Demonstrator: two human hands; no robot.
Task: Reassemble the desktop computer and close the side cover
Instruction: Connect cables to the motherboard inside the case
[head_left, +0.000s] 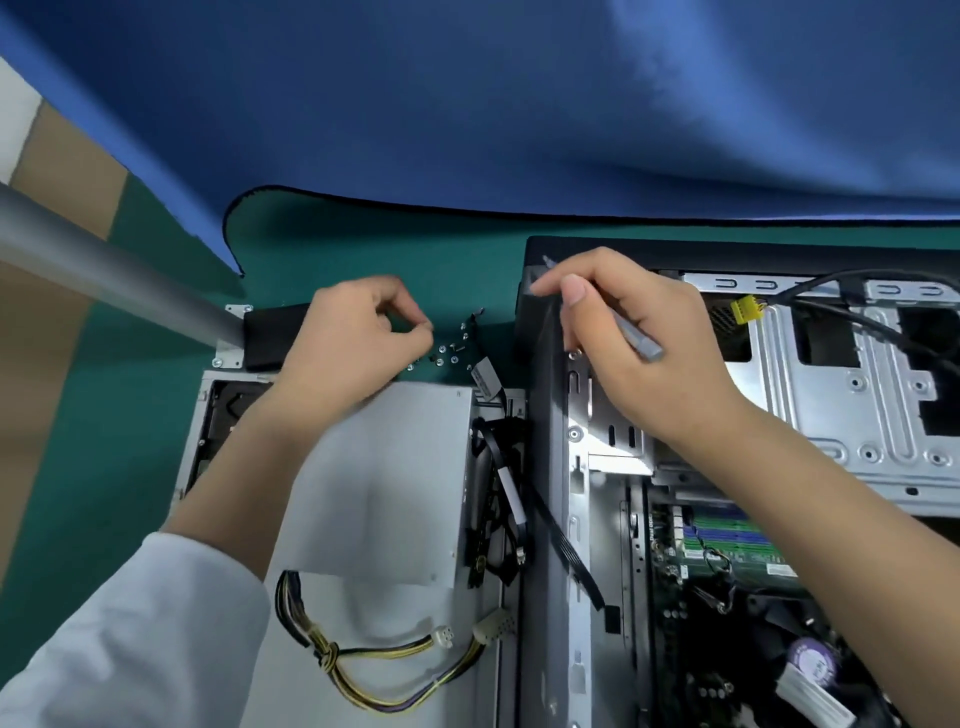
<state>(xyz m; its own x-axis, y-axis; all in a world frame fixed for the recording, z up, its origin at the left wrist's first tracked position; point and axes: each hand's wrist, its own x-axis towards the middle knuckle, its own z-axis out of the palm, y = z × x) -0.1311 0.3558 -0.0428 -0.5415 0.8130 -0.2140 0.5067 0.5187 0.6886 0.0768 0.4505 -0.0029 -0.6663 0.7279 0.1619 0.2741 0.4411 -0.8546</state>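
The open desktop case (841, 415) lies on its side at the right, its motherboard (727, 551) and metal drive cage showing. My right hand (623, 343) grips a grey screwdriver (636, 338) over the case's top left corner, tip pointing up and left. My left hand (353, 338) hovers at a scatter of several small screws (447, 353) on the green mat, thumb and forefinger pinched together; whether a screw is between them I cannot tell. A grey power supply (395, 483) with yellow and black cables (363, 665) lies left of the case.
A black part with metal brackets (260, 332) sits behind my left hand. A grey pole (104, 270) slants in from the left. Blue cloth (519, 104) covers the back. Black ribbon cables (571, 556) hang along the case's left wall.
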